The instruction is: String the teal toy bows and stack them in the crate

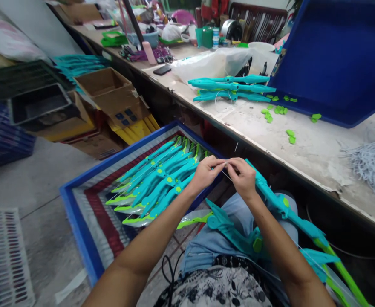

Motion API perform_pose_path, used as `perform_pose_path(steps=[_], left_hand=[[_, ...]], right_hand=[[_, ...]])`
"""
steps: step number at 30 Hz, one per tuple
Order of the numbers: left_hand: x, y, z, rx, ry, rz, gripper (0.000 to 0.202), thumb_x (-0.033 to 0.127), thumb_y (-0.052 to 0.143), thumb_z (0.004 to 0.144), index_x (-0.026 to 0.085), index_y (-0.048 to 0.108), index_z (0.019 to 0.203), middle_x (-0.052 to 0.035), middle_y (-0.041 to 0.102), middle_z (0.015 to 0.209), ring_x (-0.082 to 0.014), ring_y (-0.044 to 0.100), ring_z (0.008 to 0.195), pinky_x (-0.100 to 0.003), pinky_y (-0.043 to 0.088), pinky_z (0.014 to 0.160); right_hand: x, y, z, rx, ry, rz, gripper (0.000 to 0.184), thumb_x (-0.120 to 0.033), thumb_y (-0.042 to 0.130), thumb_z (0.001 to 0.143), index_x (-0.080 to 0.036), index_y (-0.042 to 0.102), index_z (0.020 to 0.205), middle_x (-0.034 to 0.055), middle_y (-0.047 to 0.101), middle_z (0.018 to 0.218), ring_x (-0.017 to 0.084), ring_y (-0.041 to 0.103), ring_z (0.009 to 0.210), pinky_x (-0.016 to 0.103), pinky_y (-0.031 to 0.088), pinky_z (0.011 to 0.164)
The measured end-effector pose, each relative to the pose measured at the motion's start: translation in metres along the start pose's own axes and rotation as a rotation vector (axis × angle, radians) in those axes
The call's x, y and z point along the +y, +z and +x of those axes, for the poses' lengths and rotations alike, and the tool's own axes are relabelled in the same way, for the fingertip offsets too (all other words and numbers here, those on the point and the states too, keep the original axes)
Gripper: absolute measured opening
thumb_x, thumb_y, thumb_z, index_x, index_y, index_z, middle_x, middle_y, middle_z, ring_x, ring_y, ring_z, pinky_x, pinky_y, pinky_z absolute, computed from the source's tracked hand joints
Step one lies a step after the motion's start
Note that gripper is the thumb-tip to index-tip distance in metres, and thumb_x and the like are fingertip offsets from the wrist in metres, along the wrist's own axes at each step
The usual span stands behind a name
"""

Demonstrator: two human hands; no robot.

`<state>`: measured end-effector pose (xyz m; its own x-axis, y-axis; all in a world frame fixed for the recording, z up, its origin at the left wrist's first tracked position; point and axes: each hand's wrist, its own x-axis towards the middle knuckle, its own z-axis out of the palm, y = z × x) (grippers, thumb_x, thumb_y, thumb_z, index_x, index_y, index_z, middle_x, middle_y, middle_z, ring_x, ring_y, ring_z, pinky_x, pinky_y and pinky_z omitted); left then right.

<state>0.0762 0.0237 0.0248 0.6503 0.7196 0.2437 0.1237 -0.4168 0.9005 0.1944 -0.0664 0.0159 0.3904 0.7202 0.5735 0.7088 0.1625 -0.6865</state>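
My left hand [206,172] and my right hand [243,175] meet fingertip to fingertip, both pinching a thin white string [227,175]. The exact spot between the fingers is too small to make out. Across my lap lie teal and lime-green toy bow parts, one long teal piece [275,202] running under my right forearm and another teal piece [232,232] resting on my jeans. To the left, a blue-rimmed tray [75,230] holds several teal and green toy bows [162,175] side by side with white strings on them.
On the worktable [315,166] lie more teal bow parts [235,87], small green pieces [280,110], a phone [162,70] and a bundle of white string [373,166]. A large blue bin [331,55] stands tilted there. Cardboard boxes [111,94] and a white crate [5,256] are at left.
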Motion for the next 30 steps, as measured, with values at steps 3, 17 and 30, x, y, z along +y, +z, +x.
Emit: perform_pose_path(steps=[3, 17, 30], left_hand=[[-0.013, 0.009, 0.002, -0.077, 0.052, 0.094, 0.017, 0.024, 0.058, 0.083, 0.021, 0.075, 0.082, -0.0014, 0.06, 0.065, -0.0159, 0.051, 0.068, -0.029, 0.042, 0.07], [-0.024, -0.031, -0.162, -0.04, -0.571, 0.011, 0.028, 0.042, 0.057, 0.08, 0.018, 0.067, 0.07, -0.0028, 0.065, 0.064, -0.0172, 0.059, 0.062, -0.026, 0.045, 0.06], [-0.055, -0.017, -0.254, -0.369, -0.439, 0.349, 0.021, 0.022, 0.051, 0.086, 0.02, 0.072, 0.087, -0.0062, 0.069, 0.085, -0.0193, 0.064, 0.082, -0.029, 0.048, 0.078]], right_hand=[[0.018, -0.002, -0.007, -0.018, -0.033, -0.169, 0.018, -0.025, 0.047, 0.091, -0.02, 0.062, 0.083, 0.0055, 0.066, 0.084, 0.017, 0.062, 0.078, 0.03, 0.049, 0.072], [0.009, 0.015, -0.062, -0.35, -0.179, -0.06, 0.021, -0.021, 0.045, 0.093, -0.022, 0.065, 0.097, 0.0088, 0.066, 0.093, 0.02, 0.059, 0.088, 0.036, 0.049, 0.08], [-0.018, 0.057, -0.102, -0.959, -0.321, -0.461, 0.038, -0.038, 0.07, 0.079, -0.017, 0.065, 0.11, 0.0154, 0.064, 0.106, 0.034, 0.045, 0.119, 0.056, 0.033, 0.103]])
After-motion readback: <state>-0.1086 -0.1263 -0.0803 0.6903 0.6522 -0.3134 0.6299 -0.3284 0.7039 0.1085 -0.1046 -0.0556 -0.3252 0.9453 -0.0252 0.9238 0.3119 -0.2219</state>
